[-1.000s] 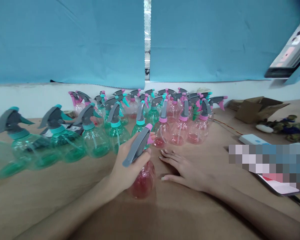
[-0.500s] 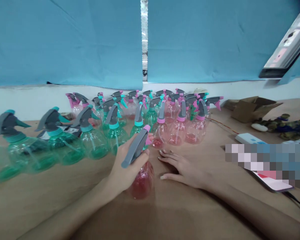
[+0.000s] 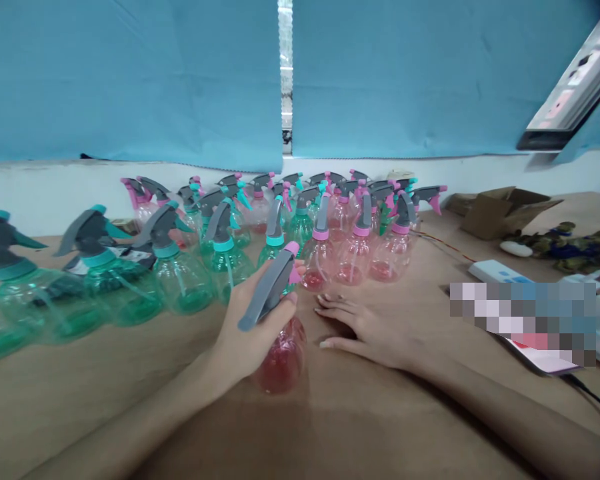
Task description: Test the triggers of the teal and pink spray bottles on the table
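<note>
My left hand (image 3: 253, 327) is wrapped round the neck of a pink spray bottle (image 3: 283, 360) with a grey and pink trigger head. The bottle stands upright on the brown table (image 3: 360, 420), and its neck is hidden by my fingers. To its right, my right hand (image 3: 363, 330) lies flat on the tabletop with fingers spread, holding nothing. Just beyond my hands stand pink spray bottles (image 3: 353, 257). A row of green spray bottles (image 3: 185, 283) runs off to the left, each with a grey and teal head.
More spray bottles crowd the back near the white wall. On the right are an open cardboard box (image 3: 505, 210), a white power strip (image 3: 503, 272), a phone (image 3: 550, 360) with a black cable, and a dark, knobbly object (image 3: 575, 247). Blue curtains (image 3: 130, 80) hang behind.
The view has shifted slightly, so most things sit a little higher in the picture. My left hand keeps its hold on the pink bottle, and my right hand stays flat on the table.
</note>
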### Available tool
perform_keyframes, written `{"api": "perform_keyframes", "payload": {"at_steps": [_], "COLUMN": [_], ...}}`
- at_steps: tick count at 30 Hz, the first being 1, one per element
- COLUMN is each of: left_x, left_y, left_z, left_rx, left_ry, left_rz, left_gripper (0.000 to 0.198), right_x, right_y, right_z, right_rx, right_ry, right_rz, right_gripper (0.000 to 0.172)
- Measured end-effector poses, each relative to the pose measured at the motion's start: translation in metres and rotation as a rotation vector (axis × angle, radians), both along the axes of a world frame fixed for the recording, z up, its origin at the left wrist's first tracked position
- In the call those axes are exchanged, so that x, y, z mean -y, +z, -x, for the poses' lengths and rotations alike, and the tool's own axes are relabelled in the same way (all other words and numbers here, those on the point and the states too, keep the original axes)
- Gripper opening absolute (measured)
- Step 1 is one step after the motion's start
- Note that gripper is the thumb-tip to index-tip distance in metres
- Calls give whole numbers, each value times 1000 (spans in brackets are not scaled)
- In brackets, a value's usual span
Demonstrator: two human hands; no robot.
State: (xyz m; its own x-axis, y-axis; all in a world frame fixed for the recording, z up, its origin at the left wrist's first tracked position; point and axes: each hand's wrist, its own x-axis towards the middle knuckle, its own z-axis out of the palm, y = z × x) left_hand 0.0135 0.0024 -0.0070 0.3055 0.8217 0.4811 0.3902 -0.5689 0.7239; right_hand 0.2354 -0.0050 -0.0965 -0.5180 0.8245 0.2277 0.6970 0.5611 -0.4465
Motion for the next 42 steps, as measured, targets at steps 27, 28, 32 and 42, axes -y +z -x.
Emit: {"api": "perform_keyframes", "payload": {"at_steps": [27, 28, 32, 42], "left_x": [1, 1, 1, 6], "left_y": [1, 2, 3, 10], "left_z": [-1, -1, -2, 2], "left_rx": [10, 12, 24, -45], "left_ry": [6, -2, -15, -88], "left_rz": [7, 8, 19, 26], "left_gripper": [1, 3, 3, 5], "right_x": [3, 3, 3, 5], "right_y": [4, 4, 2, -2], "right_z": [3, 3, 3, 3], "right_rx": [16, 16, 22, 18], "right_ry": [-14, -13, -16, -35], "right_rz": [6, 4, -15, -8], "right_gripper": [64, 64, 62, 60]}}
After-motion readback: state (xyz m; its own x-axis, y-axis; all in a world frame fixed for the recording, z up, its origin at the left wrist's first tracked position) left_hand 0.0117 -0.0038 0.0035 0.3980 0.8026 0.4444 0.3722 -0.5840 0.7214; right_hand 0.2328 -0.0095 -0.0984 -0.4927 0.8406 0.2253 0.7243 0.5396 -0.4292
